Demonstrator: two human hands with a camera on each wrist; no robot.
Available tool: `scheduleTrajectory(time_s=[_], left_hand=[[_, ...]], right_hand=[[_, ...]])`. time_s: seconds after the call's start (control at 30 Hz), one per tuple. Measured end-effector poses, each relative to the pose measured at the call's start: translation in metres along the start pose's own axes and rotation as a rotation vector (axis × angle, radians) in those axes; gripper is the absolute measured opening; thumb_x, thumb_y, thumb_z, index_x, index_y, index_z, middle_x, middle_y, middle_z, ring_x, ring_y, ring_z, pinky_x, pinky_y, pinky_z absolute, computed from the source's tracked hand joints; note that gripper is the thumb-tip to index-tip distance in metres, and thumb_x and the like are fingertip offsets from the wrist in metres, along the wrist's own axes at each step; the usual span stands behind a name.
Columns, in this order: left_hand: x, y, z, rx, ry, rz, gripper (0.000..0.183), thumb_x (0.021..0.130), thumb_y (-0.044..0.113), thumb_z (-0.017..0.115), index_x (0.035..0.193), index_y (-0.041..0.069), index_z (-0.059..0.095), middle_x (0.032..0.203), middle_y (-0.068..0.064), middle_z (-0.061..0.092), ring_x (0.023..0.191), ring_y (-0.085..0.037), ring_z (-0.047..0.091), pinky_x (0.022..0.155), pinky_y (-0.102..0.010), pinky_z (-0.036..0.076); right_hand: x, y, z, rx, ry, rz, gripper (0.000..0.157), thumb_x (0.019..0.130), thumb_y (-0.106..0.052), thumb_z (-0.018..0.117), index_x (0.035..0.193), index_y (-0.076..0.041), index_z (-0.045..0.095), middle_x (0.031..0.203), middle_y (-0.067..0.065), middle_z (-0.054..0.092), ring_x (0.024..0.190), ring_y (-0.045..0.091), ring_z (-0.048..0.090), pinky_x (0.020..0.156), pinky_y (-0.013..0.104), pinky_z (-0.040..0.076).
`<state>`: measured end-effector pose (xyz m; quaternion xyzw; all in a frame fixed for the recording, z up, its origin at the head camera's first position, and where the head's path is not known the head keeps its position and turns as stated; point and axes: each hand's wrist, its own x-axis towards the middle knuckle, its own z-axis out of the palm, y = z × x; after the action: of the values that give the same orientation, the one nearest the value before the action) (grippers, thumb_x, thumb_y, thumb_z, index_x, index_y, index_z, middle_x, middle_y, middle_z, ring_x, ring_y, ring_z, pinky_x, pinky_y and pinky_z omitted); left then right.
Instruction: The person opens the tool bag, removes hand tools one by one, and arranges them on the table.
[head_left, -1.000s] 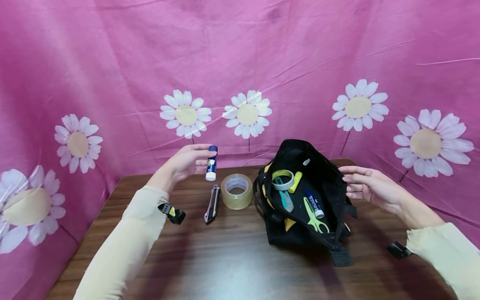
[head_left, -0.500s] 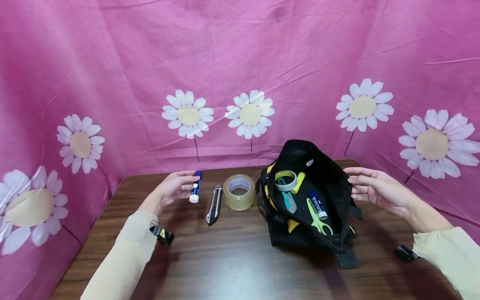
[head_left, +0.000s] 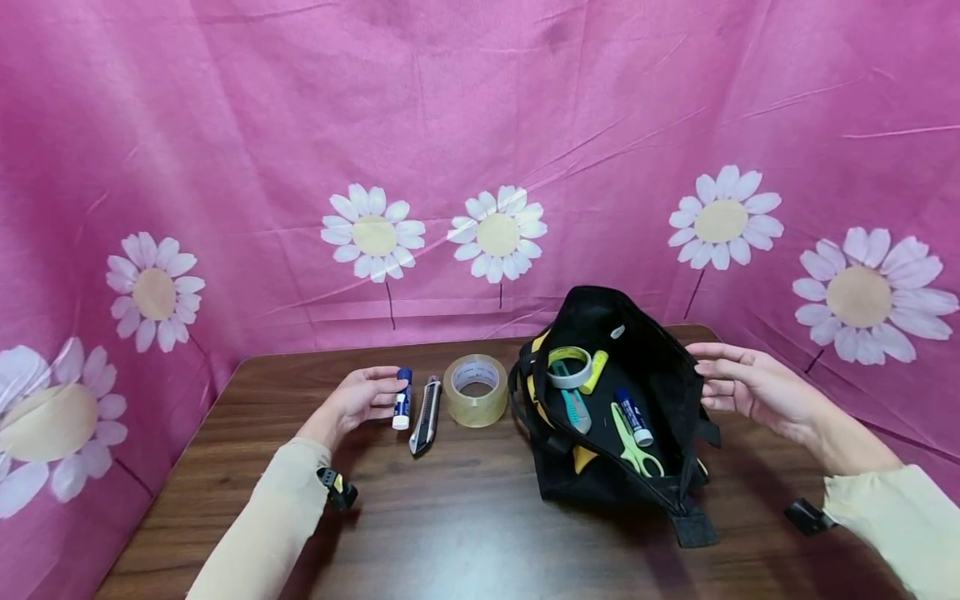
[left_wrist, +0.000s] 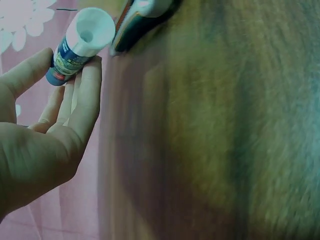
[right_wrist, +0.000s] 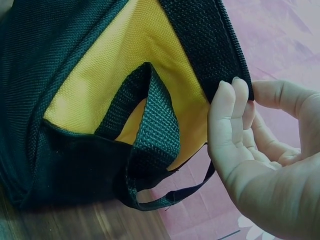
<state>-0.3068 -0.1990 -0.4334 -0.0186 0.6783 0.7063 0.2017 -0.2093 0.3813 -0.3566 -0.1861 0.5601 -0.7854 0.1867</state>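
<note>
My left hand (head_left: pixel 363 397) pinches a blue glue stick with a white end (head_left: pixel 402 400) between thumb and fingers, just left of a utility knife (head_left: pixel 426 416). In the left wrist view the glue stick (left_wrist: pixel 82 42) is tilted, its white end toward the camera. Whether it touches the table cannot be told. My right hand (head_left: pixel 750 387) pinches the rim of an open black tool bag (head_left: pixel 600 492); in the right wrist view the bag's yellow side (right_wrist: pixel 165 50) shows. Inside lie a masking tape roll (head_left: pixel 570 379), green scissors (head_left: pixel 630 446), a second glue stick (head_left: pixel 634 418), and a teal cutter (head_left: pixel 576 410).
A wide roll of clear packing tape (head_left: pixel 476 404) stands between the utility knife and the bag. A yellow object (head_left: pixel 595 372) also lies in the bag. The wooden table (head_left: pixel 420 533) meets a pink flowered cloth (head_left: pixel 450 100) at the back.
My left hand has come down with the glue stick from above the table's back edge to beside the utility knife. The right hand stays at the bag's rim.
</note>
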Motion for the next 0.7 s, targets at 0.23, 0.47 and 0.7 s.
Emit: scheduleTrajectory(time_s=[0.23,0.47,0.7], left_hand=[[0.008,-0.008,0.001,-0.028,0.008,0.0,0.057,0.1,0.006,0.063,0.149,-0.007,0.036,0.101,-0.004,0.072,0.09,-0.015,0.071,0.079,-0.035,0.061],[0.009,-0.014,-0.002,-0.003,0.045,-0.033,0.059,0.099,0.008,0.066,0.149,-0.007,0.037,0.099,-0.002,0.072,0.088,-0.014,0.07,0.075,-0.031,0.06],[0.009,-0.023,0.0,0.012,0.025,-0.017,0.058,0.099,0.007,0.065,0.146,-0.01,0.036,0.101,-0.002,0.072,0.092,-0.014,0.069,0.081,-0.034,0.06]], right_hand=[[0.001,0.001,-0.001,0.002,-0.009,0.003,0.045,0.109,0.004,0.029,0.132,-0.01,0.066,0.105,0.005,0.071,0.089,0.021,0.073,0.083,0.037,0.061],[0.002,0.002,-0.003,0.017,-0.019,0.015,0.045,0.109,0.004,0.029,0.132,-0.01,0.065,0.105,0.005,0.071,0.087,0.021,0.073,0.083,0.037,0.061],[0.001,0.004,-0.004,0.034,-0.04,0.021,0.046,0.109,0.004,0.028,0.133,-0.01,0.064,0.106,0.005,0.071,0.088,0.021,0.073,0.084,0.037,0.06]])
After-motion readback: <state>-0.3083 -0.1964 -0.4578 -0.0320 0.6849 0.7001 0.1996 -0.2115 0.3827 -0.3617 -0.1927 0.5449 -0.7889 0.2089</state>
